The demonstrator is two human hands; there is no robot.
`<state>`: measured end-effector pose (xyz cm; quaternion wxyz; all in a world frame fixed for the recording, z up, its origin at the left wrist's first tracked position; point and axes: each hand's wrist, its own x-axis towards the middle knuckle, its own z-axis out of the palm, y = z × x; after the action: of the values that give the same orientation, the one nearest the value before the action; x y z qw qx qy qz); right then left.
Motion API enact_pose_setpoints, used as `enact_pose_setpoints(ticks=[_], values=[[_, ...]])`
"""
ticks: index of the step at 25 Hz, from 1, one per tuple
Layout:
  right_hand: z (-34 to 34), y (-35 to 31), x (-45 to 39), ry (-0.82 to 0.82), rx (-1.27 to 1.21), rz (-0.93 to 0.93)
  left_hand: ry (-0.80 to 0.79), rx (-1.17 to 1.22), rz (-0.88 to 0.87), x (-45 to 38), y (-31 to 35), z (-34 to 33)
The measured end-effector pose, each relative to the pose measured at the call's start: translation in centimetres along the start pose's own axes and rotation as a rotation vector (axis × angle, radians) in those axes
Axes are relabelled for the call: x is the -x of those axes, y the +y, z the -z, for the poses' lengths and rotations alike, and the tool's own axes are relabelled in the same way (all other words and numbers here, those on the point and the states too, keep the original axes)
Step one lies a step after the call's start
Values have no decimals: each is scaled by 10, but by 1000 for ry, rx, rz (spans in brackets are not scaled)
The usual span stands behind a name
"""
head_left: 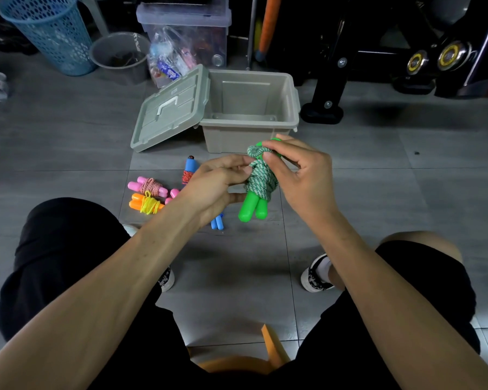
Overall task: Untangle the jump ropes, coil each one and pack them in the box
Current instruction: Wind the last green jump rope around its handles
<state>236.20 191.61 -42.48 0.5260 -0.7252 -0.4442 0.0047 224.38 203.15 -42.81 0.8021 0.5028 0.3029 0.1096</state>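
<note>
A person is sitting over a grey tiled floor [378,170], holding one green jump rope [258,187] up in front of the open grey box [250,128]. The left hand [214,187] is pinching the wound green-and-white cord from the side, while the right hand [302,175] is pinching its top loop between thumb and forefinger. The two green handles are pointing down, side by side.

On the floor behind the left hand, four more ropes seem to be lying coiled, though the hand is hiding part of them: a pink rope [150,187], an orange rope [145,204] with yellow cord, a blue rope [190,169] with red cord, and another blue pair [217,222] peeking out below the wrist.

The box's lid [169,108] is leaning against its left side. No writing is readable on any rope or on the box.
</note>
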Motion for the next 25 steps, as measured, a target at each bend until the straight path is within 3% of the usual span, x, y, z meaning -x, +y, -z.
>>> enact_pose_setpoints(ticks=[6,8,11,13,15,20,25], values=[[0,2,6,1,-47,-23,17,-148,-39,5,2,-4],[2,2,8,-3,-60,-60,69,-421,-174,6,-1,-6],[1,-2,11,-11,6,-27,184,-932,-536,5,-9,-7],[-2,-5,14,-4,150,37,208,-1071,-672,5,-13,-7],[-4,-8,14,-2,261,43,218,-1122,-728,6,-12,-7],[2,-10,9,-138,184,-90,272,-1156,-803,12,-9,-4],[8,-13,7,-278,214,-40,272,-1252,-836,18,-7,-6]])
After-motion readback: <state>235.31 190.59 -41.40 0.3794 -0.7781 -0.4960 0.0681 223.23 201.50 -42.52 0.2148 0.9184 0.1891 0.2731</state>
